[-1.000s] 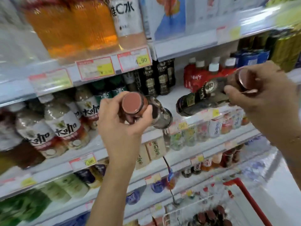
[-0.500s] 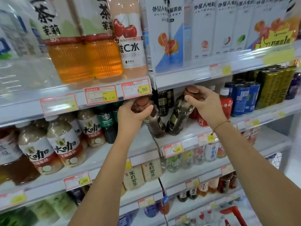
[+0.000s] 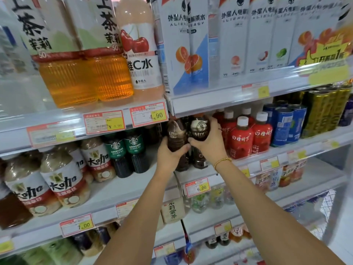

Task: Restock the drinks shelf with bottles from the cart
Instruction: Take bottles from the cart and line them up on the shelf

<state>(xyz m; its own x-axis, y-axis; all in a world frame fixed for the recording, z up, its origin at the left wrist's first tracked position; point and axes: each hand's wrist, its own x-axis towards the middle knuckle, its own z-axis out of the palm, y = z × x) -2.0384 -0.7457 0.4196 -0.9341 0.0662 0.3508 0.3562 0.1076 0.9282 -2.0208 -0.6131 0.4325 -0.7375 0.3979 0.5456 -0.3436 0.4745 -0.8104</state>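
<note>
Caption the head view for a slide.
Left hand grips left bottle, right hand grips right bottle, upright at the shelf.

Looking at white store shelving (image 3: 129, 188), stacked tiers, price tags (image 3: 149, 114) clipped along every front lip. Top tier, upper left of frame: got big amber tea bottles (image 3: 66, 79), a pink cherry-label bottle (image 3: 141, 54) right beside them, then white Alienergy containers (image 3: 235, 39) running off to the upper right. Next tier down, left to right: cream-label latte bottles (image 3: 63, 184), two green Starbucks Americano bottles (image 3: 124, 152), two dark coffee bottles (image 3: 176, 139) upright at centre, red bottles with white caps (image 3: 242, 138), blue cans (image 3: 282, 123), gold cans (image 3: 321, 111). Lower tier, centre: pale jasmine tea bottles (image 3: 172, 211) next to clear bottles (image 3: 200, 203), kinda blurry.
</note>
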